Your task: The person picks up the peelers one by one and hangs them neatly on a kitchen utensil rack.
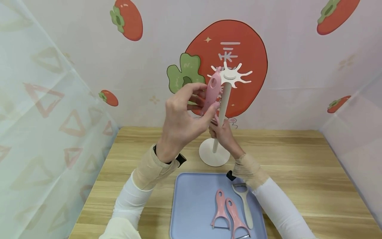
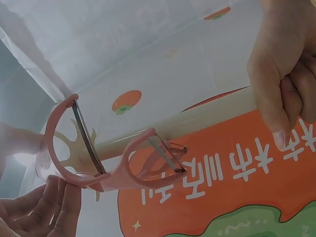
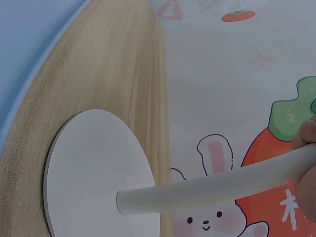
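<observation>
High in front of the wall, my left hand (image 1: 183, 114) pinches a pink Y-shaped peeler (image 1: 212, 90) between thumb and fingers. Its handle, with a hole near the end, points up beside the prongs of a white stand (image 1: 229, 76). In the left wrist view those fingers are at the peeler's blade end (image 2: 54, 143), and more pink peeler heads (image 2: 153, 158) show behind, along the post. My right hand (image 1: 223, 135) grips the stand's post lower down. The stand's round base (image 3: 98, 168) is at the table, behind the tray.
A blue tray (image 1: 191, 205) lies at the front of the wooden table (image 1: 298, 166). On it are two pink peelers (image 1: 221, 205) and a pale grey peeler (image 1: 245, 202). A persimmon-printed curtain (image 1: 155, 66) closes off the back and sides.
</observation>
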Demonstrator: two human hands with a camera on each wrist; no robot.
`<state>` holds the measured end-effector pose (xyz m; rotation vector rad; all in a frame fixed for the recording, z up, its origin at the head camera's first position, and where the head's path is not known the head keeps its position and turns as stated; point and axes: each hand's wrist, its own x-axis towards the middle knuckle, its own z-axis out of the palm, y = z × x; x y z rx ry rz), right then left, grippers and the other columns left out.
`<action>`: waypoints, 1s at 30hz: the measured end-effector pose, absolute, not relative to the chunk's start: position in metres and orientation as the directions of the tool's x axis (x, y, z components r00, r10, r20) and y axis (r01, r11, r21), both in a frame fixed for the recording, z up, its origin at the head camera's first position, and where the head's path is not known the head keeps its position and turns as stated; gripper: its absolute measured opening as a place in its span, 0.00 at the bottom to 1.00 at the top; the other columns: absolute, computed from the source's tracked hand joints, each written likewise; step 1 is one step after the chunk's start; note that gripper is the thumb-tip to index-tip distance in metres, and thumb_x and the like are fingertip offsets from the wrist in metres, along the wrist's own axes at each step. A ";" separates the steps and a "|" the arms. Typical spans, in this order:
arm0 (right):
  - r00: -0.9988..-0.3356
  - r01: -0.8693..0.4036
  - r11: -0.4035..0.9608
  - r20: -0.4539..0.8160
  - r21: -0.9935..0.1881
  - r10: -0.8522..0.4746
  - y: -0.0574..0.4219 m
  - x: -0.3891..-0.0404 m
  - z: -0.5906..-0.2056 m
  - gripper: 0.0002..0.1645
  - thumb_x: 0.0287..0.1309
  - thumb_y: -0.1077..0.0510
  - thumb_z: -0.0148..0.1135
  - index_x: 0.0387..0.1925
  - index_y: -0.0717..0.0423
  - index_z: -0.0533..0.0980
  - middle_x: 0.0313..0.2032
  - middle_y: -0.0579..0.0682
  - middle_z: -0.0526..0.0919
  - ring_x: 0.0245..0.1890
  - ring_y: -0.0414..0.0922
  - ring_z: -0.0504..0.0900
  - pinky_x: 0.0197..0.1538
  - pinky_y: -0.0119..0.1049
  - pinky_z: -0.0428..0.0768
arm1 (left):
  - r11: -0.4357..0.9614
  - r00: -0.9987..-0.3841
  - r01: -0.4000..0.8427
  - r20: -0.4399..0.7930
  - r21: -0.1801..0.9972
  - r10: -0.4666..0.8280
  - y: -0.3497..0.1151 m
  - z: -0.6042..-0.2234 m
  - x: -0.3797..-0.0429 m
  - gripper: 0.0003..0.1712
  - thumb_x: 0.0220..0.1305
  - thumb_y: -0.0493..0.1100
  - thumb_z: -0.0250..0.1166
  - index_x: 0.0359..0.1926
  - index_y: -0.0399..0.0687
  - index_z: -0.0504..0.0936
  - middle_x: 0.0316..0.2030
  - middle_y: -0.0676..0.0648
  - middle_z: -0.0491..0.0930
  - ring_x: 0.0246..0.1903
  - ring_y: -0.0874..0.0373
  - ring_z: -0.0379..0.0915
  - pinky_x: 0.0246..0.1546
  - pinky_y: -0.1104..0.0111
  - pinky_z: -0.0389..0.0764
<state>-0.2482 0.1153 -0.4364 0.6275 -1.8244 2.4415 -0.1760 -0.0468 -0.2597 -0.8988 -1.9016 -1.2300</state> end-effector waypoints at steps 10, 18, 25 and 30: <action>-0.906 -0.294 -0.278 0.359 -0.915 -0.225 0.116 -0.248 -0.438 0.19 0.69 0.61 0.52 0.20 0.54 0.65 0.11 0.41 0.60 0.11 0.37 0.56 0.17 0.32 0.54 | 0.293 -0.528 0.834 0.830 0.467 0.181 -0.040 -0.264 -0.180 0.23 0.59 0.43 0.74 0.50 0.33 0.81 0.37 0.44 0.83 0.33 0.59 0.83 0.30 0.69 0.86; -0.904 -0.298 -0.275 0.363 -0.914 -0.227 0.117 -0.248 -0.438 0.18 0.68 0.64 0.50 0.20 0.55 0.65 0.10 0.41 0.60 0.11 0.38 0.55 0.17 0.33 0.54 | 0.296 -0.528 0.835 0.827 0.465 0.192 -0.038 -0.269 -0.184 0.24 0.59 0.42 0.74 0.51 0.32 0.80 0.38 0.43 0.82 0.33 0.59 0.82 0.30 0.69 0.85; -0.901 -0.304 -0.262 0.365 -0.916 -0.233 0.117 -0.249 -0.439 0.18 0.69 0.63 0.49 0.20 0.55 0.65 0.11 0.41 0.60 0.12 0.39 0.55 0.18 0.34 0.54 | 0.304 -0.535 0.830 0.823 0.468 0.192 -0.035 -0.272 -0.186 0.24 0.59 0.42 0.74 0.51 0.33 0.81 0.38 0.43 0.83 0.33 0.60 0.82 0.29 0.73 0.84; -0.904 -0.308 -0.232 0.360 -0.922 -0.230 0.118 -0.248 -0.439 0.17 0.69 0.63 0.48 0.21 0.56 0.65 0.11 0.42 0.59 0.12 0.40 0.54 0.18 0.34 0.54 | 0.303 -0.540 0.826 0.820 0.474 0.190 -0.033 -0.273 -0.188 0.23 0.59 0.43 0.74 0.51 0.32 0.81 0.38 0.43 0.83 0.33 0.60 0.82 0.30 0.70 0.85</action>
